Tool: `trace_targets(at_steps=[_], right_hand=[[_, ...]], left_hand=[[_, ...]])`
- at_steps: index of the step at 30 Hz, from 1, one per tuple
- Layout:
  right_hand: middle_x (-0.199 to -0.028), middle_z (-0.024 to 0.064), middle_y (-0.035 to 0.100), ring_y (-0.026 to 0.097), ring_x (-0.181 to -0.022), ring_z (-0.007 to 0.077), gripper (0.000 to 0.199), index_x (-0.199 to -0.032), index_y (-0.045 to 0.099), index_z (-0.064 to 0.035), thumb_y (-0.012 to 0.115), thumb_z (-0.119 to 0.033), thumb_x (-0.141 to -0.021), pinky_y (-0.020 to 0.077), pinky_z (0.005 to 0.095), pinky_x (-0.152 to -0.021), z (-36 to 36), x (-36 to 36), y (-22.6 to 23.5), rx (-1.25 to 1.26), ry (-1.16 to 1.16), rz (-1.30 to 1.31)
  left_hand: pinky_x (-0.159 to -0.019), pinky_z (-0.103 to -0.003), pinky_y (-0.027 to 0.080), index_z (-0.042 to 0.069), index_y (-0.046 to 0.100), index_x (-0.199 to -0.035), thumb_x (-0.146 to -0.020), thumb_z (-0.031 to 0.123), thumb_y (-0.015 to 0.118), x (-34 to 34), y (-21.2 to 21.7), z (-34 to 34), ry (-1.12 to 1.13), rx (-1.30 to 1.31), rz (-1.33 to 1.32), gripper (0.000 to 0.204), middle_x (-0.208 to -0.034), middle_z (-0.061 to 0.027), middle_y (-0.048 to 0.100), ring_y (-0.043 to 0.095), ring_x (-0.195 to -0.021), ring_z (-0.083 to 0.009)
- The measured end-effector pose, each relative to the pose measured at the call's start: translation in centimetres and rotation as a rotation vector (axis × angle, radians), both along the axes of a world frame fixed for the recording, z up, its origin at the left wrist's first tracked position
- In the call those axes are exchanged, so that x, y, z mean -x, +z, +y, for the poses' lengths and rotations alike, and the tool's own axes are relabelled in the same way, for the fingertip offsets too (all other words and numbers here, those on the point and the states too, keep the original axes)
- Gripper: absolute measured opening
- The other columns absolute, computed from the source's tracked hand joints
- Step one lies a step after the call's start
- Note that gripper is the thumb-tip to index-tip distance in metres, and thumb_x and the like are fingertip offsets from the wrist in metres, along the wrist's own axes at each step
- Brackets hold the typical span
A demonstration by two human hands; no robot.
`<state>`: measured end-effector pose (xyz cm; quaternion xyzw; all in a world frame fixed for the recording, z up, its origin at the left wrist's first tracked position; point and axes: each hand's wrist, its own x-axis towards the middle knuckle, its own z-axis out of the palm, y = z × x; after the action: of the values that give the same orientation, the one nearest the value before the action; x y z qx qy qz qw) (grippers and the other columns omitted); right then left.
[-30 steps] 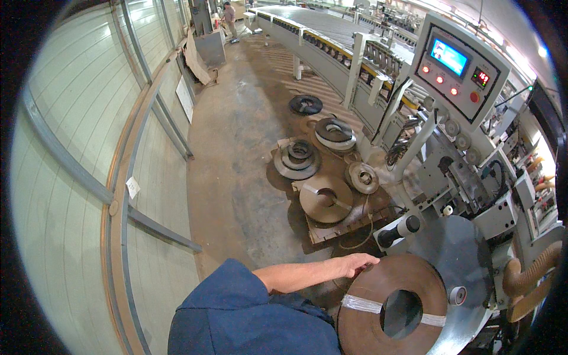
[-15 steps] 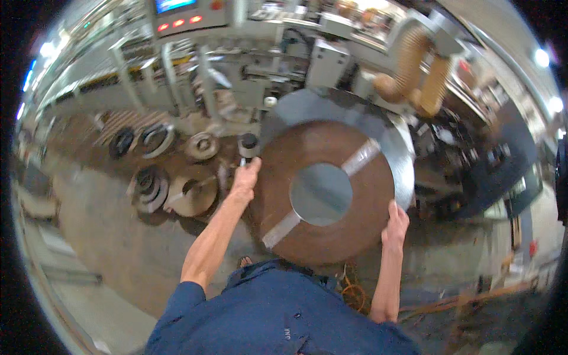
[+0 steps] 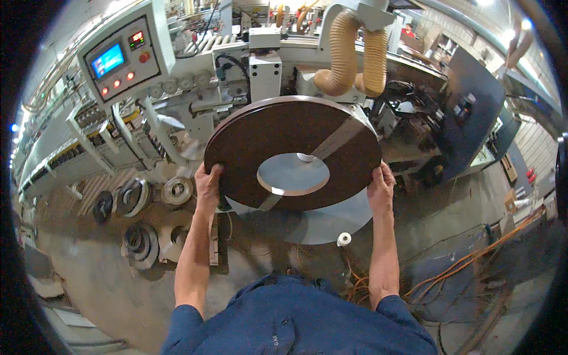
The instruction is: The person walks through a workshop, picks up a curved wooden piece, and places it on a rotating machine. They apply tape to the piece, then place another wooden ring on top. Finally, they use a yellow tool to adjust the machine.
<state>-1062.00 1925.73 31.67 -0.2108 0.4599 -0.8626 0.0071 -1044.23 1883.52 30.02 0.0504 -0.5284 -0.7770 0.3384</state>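
A large dark brown roll of edge banding (image 3: pixel 242 139), with a wide round hole, is held tilted in front of me. Pale strips of tape (image 3: pixel 340 137) cross it on two sides of the hole. My left hand (image 3: pixel 207 184) grips its left rim, thumb on top. On the opposite rim my right hand (image 3: pixel 382 179) is closed in the same way. Under the roll lies a round grey plate (image 3: pixel 307 231), which shows through the hole and along the near side. A small white roller (image 3: pixel 344 239) stands at the plate's near edge.
Behind the roll runs a long grey machine with a control panel (image 3: pixel 122 59) and tan ribbed hoses (image 3: pixel 343 53). On the floor at left lie several smaller rolls (image 3: pixel 176 190). Orange cables (image 3: pixel 467 260) trail across the floor at right.
My left hand has moved onto the roll's left rim from beside a dark-topped post. The roll has gone from lying nearly flat to tilted, its far edge raised. My view has shifted.
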Motion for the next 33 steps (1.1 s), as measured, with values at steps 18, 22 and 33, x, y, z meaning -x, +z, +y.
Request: trace_targets(at_steps=[18, 22, 33], right_hand=[[-0.110, 0.0047, 0.065, 0.057, -0.101, 0.0117, 0.039, -0.122, 0.062, -0.0022, 0.067, -0.028, -0.093, 0.0446, 0.0257, -0.090, -2.7, -6.6, 11.1, -0.632, -0.370, 0.427], [-0.106, 0.0032, 0.066, 0.057, -0.099, 0.0111, 0.034, -0.116, 0.064, -0.0010, 0.067, -0.025, -0.093, 0.0442, 0.0254, -0.090, -3.4, -7.5, 11.5, -0.597, -0.366, 0.429], [-0.106, 0.0039, 0.067, 0.059, -0.098, 0.0119, 0.036, -0.118, 0.065, -0.0034, 0.065, -0.030, -0.093, 0.0462, 0.0263, -0.088, -3.1, -6.8, 11.8, -0.583, -0.296, 0.391]], left_hand=[[-0.075, -0.022, 0.044, -0.001, 0.064, -0.109, -0.094, 0.031, 0.064, -5.0, 13.7, 2.7, 0.122, 0.728, -0.085, 0.036, -0.091, 0.0022, 0.062, 0.054, -0.084, -0.0064], [-0.075, -0.022, 0.044, -0.001, 0.067, -0.108, -0.093, 0.027, 0.065, -6.1, 13.7, 3.1, 0.104, 0.628, -0.085, 0.032, -0.090, 0.0019, 0.064, 0.054, -0.083, -0.0061], [-0.071, -0.021, 0.044, -0.001, 0.069, -0.096, -0.077, 0.031, 0.081, -9.3, 14.8, 4.1, -0.090, 0.553, -0.133, 0.040, -0.085, 0.0024, 0.063, 0.056, -0.078, -0.0063]])
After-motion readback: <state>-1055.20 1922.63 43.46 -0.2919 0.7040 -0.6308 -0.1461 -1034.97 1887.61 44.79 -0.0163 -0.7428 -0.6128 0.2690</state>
